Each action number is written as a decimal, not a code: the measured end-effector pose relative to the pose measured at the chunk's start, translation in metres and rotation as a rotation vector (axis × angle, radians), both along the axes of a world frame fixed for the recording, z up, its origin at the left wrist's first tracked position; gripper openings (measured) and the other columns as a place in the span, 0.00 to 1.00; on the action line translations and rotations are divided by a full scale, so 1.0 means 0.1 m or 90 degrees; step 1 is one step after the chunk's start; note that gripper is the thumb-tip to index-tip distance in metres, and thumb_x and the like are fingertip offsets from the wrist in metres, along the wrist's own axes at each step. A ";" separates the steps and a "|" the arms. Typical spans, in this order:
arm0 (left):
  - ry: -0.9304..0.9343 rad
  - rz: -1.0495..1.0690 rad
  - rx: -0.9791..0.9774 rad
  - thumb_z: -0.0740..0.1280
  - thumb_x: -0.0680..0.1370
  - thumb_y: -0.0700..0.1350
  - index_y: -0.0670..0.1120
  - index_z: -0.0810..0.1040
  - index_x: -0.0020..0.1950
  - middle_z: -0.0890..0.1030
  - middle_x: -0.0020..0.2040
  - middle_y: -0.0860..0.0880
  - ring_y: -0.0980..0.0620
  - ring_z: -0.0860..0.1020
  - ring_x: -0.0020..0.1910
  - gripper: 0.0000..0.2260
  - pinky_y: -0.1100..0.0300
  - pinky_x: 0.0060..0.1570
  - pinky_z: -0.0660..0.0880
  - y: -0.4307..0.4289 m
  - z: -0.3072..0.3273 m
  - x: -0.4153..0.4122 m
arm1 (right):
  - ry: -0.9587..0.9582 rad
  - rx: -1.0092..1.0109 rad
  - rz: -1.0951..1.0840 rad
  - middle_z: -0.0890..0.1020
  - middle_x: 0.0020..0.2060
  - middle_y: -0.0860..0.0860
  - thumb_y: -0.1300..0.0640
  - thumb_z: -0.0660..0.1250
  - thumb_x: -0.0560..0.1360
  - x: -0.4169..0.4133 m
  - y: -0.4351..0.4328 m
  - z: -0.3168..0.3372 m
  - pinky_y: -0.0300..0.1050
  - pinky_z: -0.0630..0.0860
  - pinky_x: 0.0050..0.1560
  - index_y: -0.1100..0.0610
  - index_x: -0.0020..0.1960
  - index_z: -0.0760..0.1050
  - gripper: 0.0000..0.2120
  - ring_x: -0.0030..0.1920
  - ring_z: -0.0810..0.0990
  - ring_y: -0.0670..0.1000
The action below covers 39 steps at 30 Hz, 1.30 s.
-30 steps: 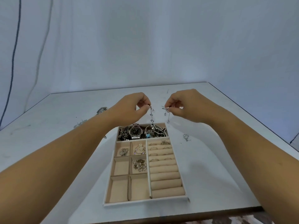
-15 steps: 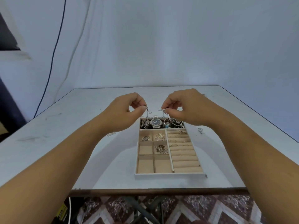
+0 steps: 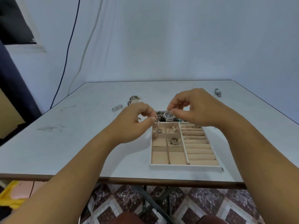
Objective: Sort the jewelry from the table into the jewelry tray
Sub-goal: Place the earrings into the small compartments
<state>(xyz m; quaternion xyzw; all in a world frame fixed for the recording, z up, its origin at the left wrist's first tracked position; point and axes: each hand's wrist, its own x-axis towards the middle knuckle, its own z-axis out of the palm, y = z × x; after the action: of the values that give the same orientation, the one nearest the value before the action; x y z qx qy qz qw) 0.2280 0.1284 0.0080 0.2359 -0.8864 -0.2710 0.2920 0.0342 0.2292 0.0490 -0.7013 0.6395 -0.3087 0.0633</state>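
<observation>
A beige jewelry tray [image 3: 186, 167] lies near the table's front edge, right of centre. Its back compartment holds a watch [image 3: 168, 116] and tangled chains. Small left compartments hold earrings; ring rolls fill the right side. My left hand [image 3: 134, 122] pinches a thin dangling silver earring [image 3: 156, 126] over the tray's back left small compartment. My right hand [image 3: 195, 109] pinches a second small silver earring [image 3: 169, 112] above the watch compartment. The two hands are a little apart.
Loose jewelry lies on the white table [image 3: 80, 143]: leaf-shaped earrings [image 3: 116, 108] and another piece [image 3: 133, 99] behind my left hand, and a metal watch band [image 3: 218, 92] at the far right. Cables hang on the wall at left. The table's front edge is close.
The camera has swung, so the tray now sits further right. My left hand has dropped lower with its earring over the small compartments; my right hand stays pinched above the watch.
</observation>
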 end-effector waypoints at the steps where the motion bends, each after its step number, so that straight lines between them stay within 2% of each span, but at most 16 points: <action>1: -0.020 0.000 -0.013 0.66 0.74 0.50 0.56 0.78 0.42 0.79 0.45 0.59 0.63 0.74 0.49 0.03 0.71 0.42 0.66 -0.02 -0.03 0.01 | -0.001 0.006 0.001 0.83 0.37 0.41 0.56 0.71 0.72 0.00 0.00 0.00 0.34 0.76 0.43 0.47 0.44 0.82 0.04 0.41 0.80 0.40; 5: -0.082 -0.012 -0.053 0.63 0.69 0.60 0.59 0.80 0.43 0.77 0.49 0.59 0.52 0.69 0.58 0.09 0.61 0.55 0.66 -0.12 -0.18 0.02 | 0.007 0.023 0.004 0.83 0.37 0.41 0.54 0.70 0.72 0.01 0.03 0.02 0.37 0.77 0.46 0.47 0.45 0.82 0.03 0.41 0.80 0.39; 8: -0.112 -0.001 -0.061 0.62 0.67 0.62 0.60 0.80 0.43 0.74 0.50 0.61 0.53 0.65 0.59 0.12 0.56 0.60 0.61 -0.11 -0.28 0.02 | 0.022 0.038 0.014 0.83 0.36 0.41 0.54 0.70 0.73 0.03 0.04 0.02 0.34 0.76 0.43 0.48 0.46 0.82 0.03 0.41 0.80 0.40; 11: -0.128 -0.017 -0.077 0.64 0.68 0.60 0.63 0.81 0.44 0.74 0.51 0.61 0.54 0.65 0.59 0.09 0.53 0.62 0.62 -0.12 -0.33 0.02 | 0.022 0.055 0.015 0.84 0.38 0.43 0.54 0.70 0.73 0.04 0.03 0.00 0.34 0.75 0.43 0.48 0.47 0.82 0.04 0.41 0.80 0.40; 18: -0.050 0.015 -0.069 0.64 0.68 0.57 0.62 0.79 0.49 0.76 0.50 0.61 0.54 0.66 0.58 0.11 0.54 0.59 0.64 -0.18 -0.36 0.08 | 0.028 0.073 0.035 0.83 0.37 0.42 0.55 0.70 0.73 0.11 0.01 -0.01 0.33 0.75 0.42 0.48 0.47 0.82 0.05 0.42 0.81 0.40; 20: -0.011 0.023 -0.071 0.65 0.69 0.56 0.61 0.78 0.51 0.77 0.49 0.61 0.54 0.67 0.57 0.11 0.57 0.57 0.64 -0.18 -0.39 0.09 | 0.031 0.075 0.042 0.83 0.37 0.41 0.55 0.70 0.73 0.14 0.00 -0.02 0.32 0.75 0.42 0.48 0.47 0.82 0.05 0.42 0.80 0.40; 23: 0.022 0.046 -0.094 0.67 0.71 0.50 0.57 0.79 0.52 0.77 0.49 0.59 0.55 0.68 0.58 0.10 0.63 0.57 0.63 -0.15 -0.46 0.09 | 0.031 0.087 0.056 0.82 0.36 0.40 0.56 0.69 0.73 0.19 -0.01 -0.09 0.31 0.75 0.42 0.47 0.46 0.81 0.05 0.41 0.80 0.39; 27: 0.018 0.066 -0.119 0.66 0.71 0.49 0.55 0.79 0.52 0.78 0.48 0.59 0.55 0.68 0.58 0.10 0.66 0.58 0.63 -0.15 -0.51 0.11 | 0.051 0.109 0.051 0.82 0.36 0.39 0.55 0.69 0.72 0.22 -0.05 -0.21 0.43 0.79 0.46 0.47 0.46 0.82 0.06 0.40 0.80 0.40; 29: 0.013 0.062 -0.130 0.65 0.71 0.50 0.55 0.79 0.52 0.77 0.48 0.59 0.55 0.68 0.58 0.10 0.65 0.57 0.63 -0.14 -0.53 0.13 | 0.059 0.118 0.046 0.82 0.36 0.39 0.53 0.69 0.72 0.23 -0.07 -0.26 0.45 0.79 0.45 0.45 0.46 0.81 0.05 0.40 0.79 0.39; 34: 0.017 0.054 -0.150 0.66 0.72 0.49 0.54 0.79 0.52 0.77 0.47 0.59 0.55 0.67 0.56 0.10 0.59 0.58 0.64 -0.08 -0.52 0.15 | 0.085 0.140 0.042 0.82 0.38 0.39 0.51 0.69 0.73 0.24 -0.08 -0.37 0.34 0.75 0.42 0.44 0.45 0.80 0.03 0.42 0.78 0.37; 39: 0.010 0.048 -0.158 0.65 0.72 0.50 0.54 0.79 0.52 0.75 0.47 0.62 0.55 0.67 0.56 0.10 0.59 0.57 0.64 -0.08 -0.53 0.15 | 0.091 0.159 0.056 0.82 0.40 0.38 0.53 0.69 0.73 0.22 -0.08 -0.44 0.35 0.76 0.46 0.45 0.47 0.81 0.05 0.44 0.79 0.38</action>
<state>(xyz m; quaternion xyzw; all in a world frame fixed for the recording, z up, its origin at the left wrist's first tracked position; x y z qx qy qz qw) 0.2426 0.1200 -0.0449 0.2289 -0.9012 -0.1499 0.3360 0.0563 0.2213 0.0055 -0.7358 0.6442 -0.1726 0.1178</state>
